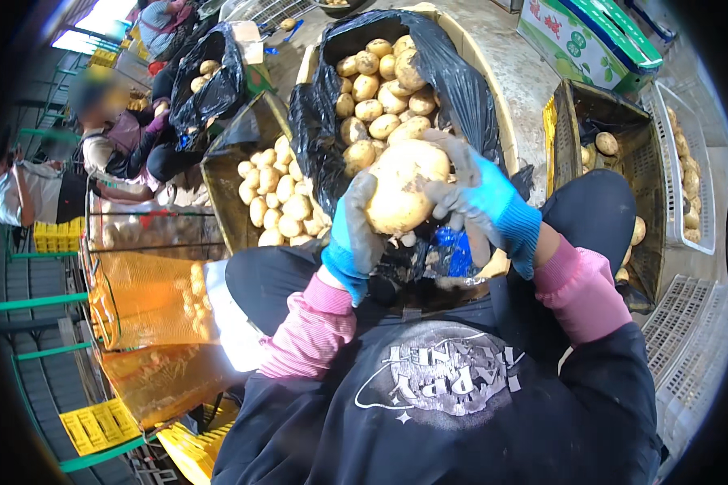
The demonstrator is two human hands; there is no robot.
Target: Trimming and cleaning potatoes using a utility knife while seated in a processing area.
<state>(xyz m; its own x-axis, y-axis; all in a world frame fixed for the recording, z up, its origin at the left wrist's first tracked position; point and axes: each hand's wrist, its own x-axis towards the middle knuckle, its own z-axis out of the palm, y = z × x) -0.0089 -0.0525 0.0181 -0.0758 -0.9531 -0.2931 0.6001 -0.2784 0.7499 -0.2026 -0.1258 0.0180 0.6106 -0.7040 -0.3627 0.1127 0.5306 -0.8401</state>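
A large, pale yellow potato (408, 186) is held up in front of me between both hands. My left hand (356, 230), in a blue glove with a grey palm, is closed against its left side. On the other side, my right hand (477, 194), gloved the same way, grips it with bent fingers along its right edge. Just beyond and below the held potato stands a carton (503, 121) lined with a black plastic bag (461, 85). Several potatoes (368, 109) lie heaped in that lining. Something blue and crumpled (451, 246) shows beneath my hands.
A dark crate (218, 202) of potatoes stands at left, with orange mesh sacks (150, 299) nearer me. To the right are another dark crate (586, 101), a white basket (710, 202) and a green-and-white carton (578, 48). Co-workers (109, 137) are at far left.
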